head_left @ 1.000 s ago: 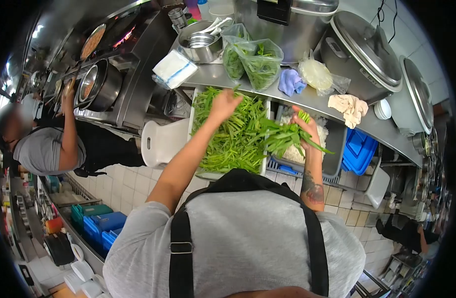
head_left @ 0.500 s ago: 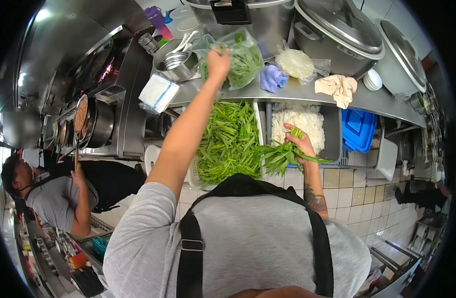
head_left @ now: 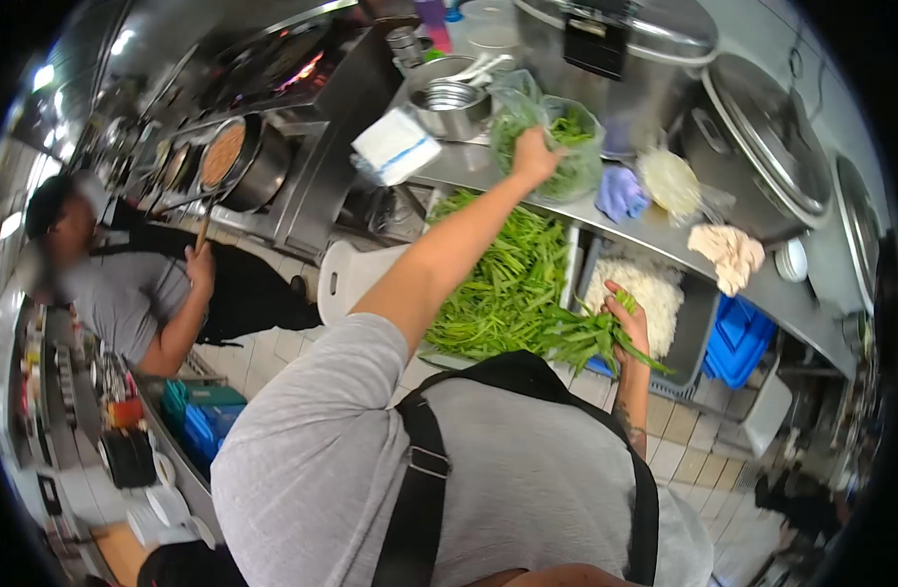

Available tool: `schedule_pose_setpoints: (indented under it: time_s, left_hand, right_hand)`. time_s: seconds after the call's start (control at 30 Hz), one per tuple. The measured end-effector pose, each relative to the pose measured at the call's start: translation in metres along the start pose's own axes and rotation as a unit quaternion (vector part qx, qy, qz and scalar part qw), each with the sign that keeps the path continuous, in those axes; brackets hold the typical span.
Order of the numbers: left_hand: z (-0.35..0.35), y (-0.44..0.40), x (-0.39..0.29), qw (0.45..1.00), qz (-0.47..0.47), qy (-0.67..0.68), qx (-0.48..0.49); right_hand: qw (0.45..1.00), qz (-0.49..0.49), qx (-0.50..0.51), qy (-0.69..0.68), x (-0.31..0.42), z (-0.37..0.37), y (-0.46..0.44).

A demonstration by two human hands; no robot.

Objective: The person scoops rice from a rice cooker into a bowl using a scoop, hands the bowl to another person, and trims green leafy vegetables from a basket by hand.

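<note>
My left hand point(head_left: 535, 159) reaches across the counter to a clear plastic bag of cut greens point(head_left: 571, 176). Its fingers are curled at the bag and partly hidden by it. In my right hand point(head_left: 629, 323) is a bunch of long leafy greens point(head_left: 596, 338), gripped by the stems with the leaves hanging out to both sides. Below my left forearm stands a white crate of cut greens point(head_left: 498, 284), filled nearly to its rim. The bunch overlaps the crate's right edge. Behind my right hand is a grey tub point(head_left: 698, 338) holding white rice point(head_left: 645, 289).
A steel counter point(head_left: 469, 166) carries a pot with ladles point(head_left: 449, 103), folded white cloth point(head_left: 395, 147), purple cloth point(head_left: 622, 194), beige cloth point(head_left: 728, 254) and large lidded cookers point(head_left: 762, 147). At left, a co-worker point(head_left: 126, 284) holds a wooden-handled utensil by a pan point(head_left: 224, 157). A white stool point(head_left: 356, 279) stands nearby.
The view has turned, so the counter and crates now sit farther right and slanted. My left hand stays at the bag, and my right hand still holds the bunch.
</note>
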State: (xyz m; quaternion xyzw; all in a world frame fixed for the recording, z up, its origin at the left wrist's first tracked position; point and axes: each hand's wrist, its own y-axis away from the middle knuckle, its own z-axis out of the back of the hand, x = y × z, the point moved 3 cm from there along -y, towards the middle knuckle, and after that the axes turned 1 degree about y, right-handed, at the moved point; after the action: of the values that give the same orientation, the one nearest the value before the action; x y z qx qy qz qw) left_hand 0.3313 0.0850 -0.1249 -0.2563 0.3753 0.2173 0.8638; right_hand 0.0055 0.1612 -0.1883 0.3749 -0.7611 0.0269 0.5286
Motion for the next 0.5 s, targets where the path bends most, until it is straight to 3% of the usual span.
schedule_pose_setpoints:
  time_s: [0.1,0.2,0.23,0.3,0.37,0.43,0.5]
  left_hand:
    - [0.026,0.009,-0.014,0.991,-0.085,-0.031,-0.097]
    - [0.079,0.017,-0.019,0.983,-0.121,0.083,-0.114]
    - [0.098,0.020,-0.014,0.974,-0.124,0.104,-0.162]
    - [0.115,0.009,0.056,0.981,-0.035,0.078,-0.175]
    - [0.132,0.003,0.134,0.962,0.027,-0.029,-0.271]
    - [0.151,0.002,0.203,0.952,0.028,-0.161,-0.258]
    - [0.167,0.009,0.223,0.932,0.075,-0.320,-0.155]
  right_hand:
    - [0.998,-0.011,-0.014,-0.064,-0.003,-0.006,0.004]
    - [0.995,-0.014,-0.017,-0.100,-0.007,-0.003,0.006]
    - [0.994,-0.011,-0.026,-0.105,-0.009,0.000,0.006]
    - [0.993,-0.009,-0.034,-0.115,-0.012,0.005,0.007]
    - [0.991,-0.013,-0.062,-0.121,-0.019,0.011,0.010]
    - [0.989,-0.020,-0.081,-0.124,-0.029,0.020,0.011]
    - [0.987,-0.026,-0.115,-0.106,-0.035,0.021,0.016]
